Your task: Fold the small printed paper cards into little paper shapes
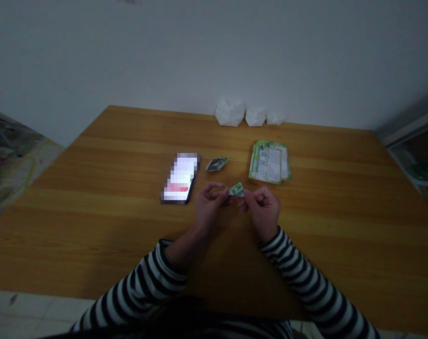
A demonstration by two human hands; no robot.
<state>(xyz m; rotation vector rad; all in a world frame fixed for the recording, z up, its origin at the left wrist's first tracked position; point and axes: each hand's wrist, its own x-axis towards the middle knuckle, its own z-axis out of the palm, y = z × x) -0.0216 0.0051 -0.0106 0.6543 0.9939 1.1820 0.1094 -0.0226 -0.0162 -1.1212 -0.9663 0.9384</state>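
Between my two hands is a small folded piece of green and white printed paper (237, 189). My left hand (211, 203) pinches its left edge, and my right hand (262, 207) pinches its right corner. Just beyond my left hand lies another folded paper piece (217, 164), dark with some green. A stack of green and white printed sheets (269, 162) sits beyond my right hand, its sheets slightly fanned. To the left of my left hand, a phone (180, 178) lies with its screen lit and blurred out.
Three white folded paper pieces (230, 113) stand at the back of the wooden table (111, 188), against the pale wall (214, 52). At the right edge of the view is a shelf or cabinet (417, 136). Cluttered items show on the floor at left.
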